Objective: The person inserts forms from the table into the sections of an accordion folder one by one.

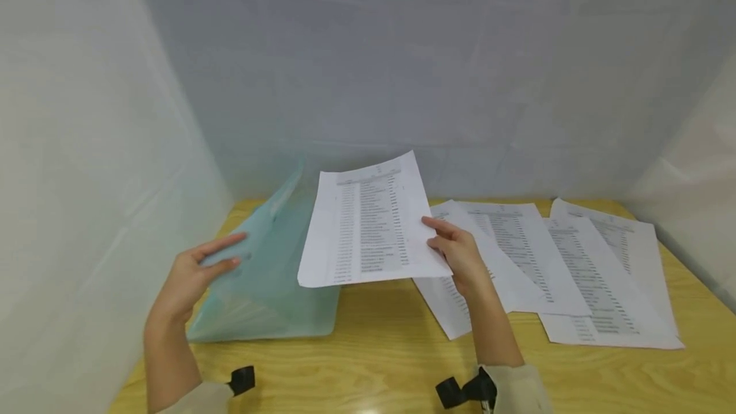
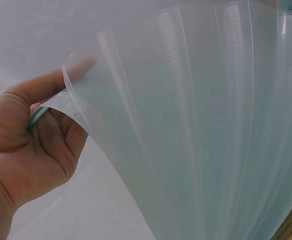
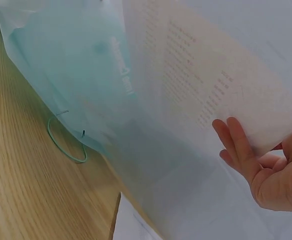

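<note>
A translucent teal expanding file folder (image 1: 299,302) lies on the left of the table, with its front cover lifted. My left hand (image 1: 186,276) grips that cover. In the left wrist view the fingers of the left hand (image 2: 41,135) are curled round its edge, and several clear pocket dividers (image 2: 196,125) fan out beside them. A printed sheet (image 1: 368,229) is held up at its right edge by my right hand (image 1: 460,257), which pinches it between thumb and fingers. The sheet's left side overlaps the folder in the head view.
Several printed sheets (image 1: 517,254) lie spread and overlapping on the right of the wooden table (image 1: 379,350). A thin green elastic loop (image 3: 68,155) hangs off the folder's edge. Pale sheeting (image 1: 402,69) walls the table's back and sides.
</note>
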Available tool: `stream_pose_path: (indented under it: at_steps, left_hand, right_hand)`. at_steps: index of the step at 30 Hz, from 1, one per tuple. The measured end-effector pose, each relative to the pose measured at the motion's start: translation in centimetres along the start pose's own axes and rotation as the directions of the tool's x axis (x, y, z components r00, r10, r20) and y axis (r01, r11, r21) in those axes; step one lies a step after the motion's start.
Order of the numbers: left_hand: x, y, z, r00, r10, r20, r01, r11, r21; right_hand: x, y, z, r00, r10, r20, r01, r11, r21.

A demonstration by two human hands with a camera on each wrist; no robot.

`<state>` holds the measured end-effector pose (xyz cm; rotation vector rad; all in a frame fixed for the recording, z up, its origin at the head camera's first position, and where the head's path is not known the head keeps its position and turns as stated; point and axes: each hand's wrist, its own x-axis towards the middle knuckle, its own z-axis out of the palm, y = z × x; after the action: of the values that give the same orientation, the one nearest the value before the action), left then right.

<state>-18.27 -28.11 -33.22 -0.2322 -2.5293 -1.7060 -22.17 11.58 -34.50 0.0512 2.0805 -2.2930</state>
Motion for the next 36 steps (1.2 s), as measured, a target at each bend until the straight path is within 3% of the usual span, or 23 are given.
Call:
stream_pose_path:
  at_steps: [18, 30, 36]
  left_hand:
    - [0.0, 0.1, 0.2, 1.0, 0.03, -0.003, -0.03, 0.999, 0.013]
    - [0.1, 0.1, 0.6, 1.0, 0.028, -0.009, -0.028, 1.0, -0.001]
    - [0.2, 0.1, 0.7, 1.0, 0.024, -0.002, -0.024, 1.0, -0.008]
  right_hand:
    - [1.2, -1.5, 2.3, 0.999, -0.029, 0.04, 0.035, 0.988, -0.147]
    - [2.1, -2.9, 3.5, 0.996, -0.049, 0.072, 0.069, 0.95, -0.306]
    - [2.5, -3.4, 4.5, 0.996, -0.048, 0.071, 0.069, 0.943, -0.324]
